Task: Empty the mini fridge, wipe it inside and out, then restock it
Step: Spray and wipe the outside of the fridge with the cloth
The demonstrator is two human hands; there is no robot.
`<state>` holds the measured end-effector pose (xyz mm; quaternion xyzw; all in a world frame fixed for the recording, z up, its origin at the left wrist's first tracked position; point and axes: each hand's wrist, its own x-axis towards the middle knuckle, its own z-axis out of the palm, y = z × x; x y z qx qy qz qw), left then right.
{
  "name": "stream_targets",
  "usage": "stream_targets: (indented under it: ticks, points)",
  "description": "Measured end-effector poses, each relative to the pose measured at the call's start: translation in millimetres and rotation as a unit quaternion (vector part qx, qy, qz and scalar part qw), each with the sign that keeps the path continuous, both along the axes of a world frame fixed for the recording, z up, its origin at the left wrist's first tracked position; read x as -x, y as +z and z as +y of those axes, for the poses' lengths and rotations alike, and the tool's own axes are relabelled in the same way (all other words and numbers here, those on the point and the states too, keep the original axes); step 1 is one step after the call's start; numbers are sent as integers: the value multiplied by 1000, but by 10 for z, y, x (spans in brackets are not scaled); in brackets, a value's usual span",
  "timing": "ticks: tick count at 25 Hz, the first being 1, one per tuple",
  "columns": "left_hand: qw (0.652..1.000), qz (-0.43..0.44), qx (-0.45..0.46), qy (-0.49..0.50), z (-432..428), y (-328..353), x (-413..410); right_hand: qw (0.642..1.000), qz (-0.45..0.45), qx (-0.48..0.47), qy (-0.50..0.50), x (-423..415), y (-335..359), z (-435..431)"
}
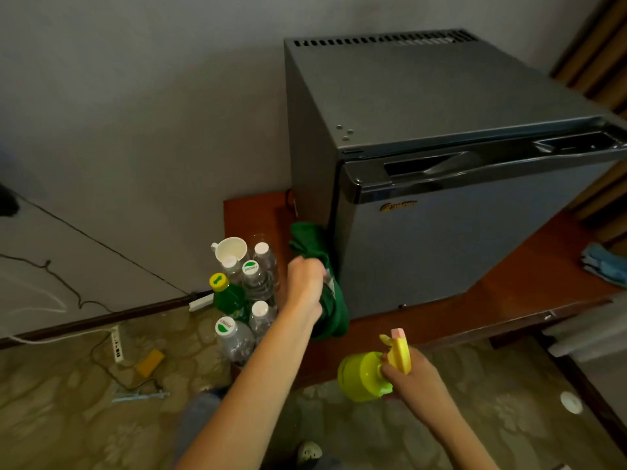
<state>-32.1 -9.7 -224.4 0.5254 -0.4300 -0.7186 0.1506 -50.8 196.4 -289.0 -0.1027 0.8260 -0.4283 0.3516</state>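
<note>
Gripping a bunched green cloth (334,313), the left hand (305,283) has its fingers curled round the fabric and holds it against the front left corner of the fridge (424,249), low down beside the door. The cloth hangs loose below the fist, which suits wiping that edge in long strokes. The right hand (410,378) is clamped round the neck of a yellow-green spray bottle (363,376) in front of the fridge, with the nozzle turned towards it, probably so the next patch can be wetted without putting the cloth down.

The fridge door is closed, and the fridge sits on a low wooden stand (509,300). Just left of it stands a tight cluster of water bottles (251,283), one green bottle (229,295) and a white cup (232,249), likely parked there to keep them within reach for restocking. Whether they rest on the stand or on the floor, I cannot tell. A blue cloth (604,266) lies on the stand to the right of the fridge.

With the contents out and the door shut, this looks like the outside wipe; restocking is not yet done.
</note>
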Motion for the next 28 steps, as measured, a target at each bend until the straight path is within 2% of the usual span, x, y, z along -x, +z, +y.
stream_targets:
  ticks: [3, 5, 10, 13, 15, 18, 21, 24, 28]
  points:
    - [993, 88, 71, -17, -23, 453, -59, 999, -11, -10, 30, 17, -56, -56]
    - [986, 115, 121, -25, -29, 662, -62, 999, -16, -11, 50, 31, -95, -111]
    - [979, 104, 172, -35, 1, 692, -83, 999, -18, -7, 51, 33, -98, -162]
    - [974, 61, 212, -56, -16, 393, -86, 997, -19, -16, 69, 49, -88, -189]
    - [973, 15, 209, -91, -11, 23, -78, 998, -13, -12, 67, 40, -85, -218]
    - [983, -49, 136, -115, 51, -428, -83, 998, -12, -9, 59, 26, -108, -197]
    - [991, -41, 99, -76, 54, -498, -46, 999, -18, -16, 36, 5, -157, -105]
    - [993, 11, 114, -42, 19, -157, -34, 999, -21, -32, 37, 23, -211, -60]
    - [968, 182, 173, 29, 155, 617, -45, 998, 1, -36, 54, 62, -187, -84]
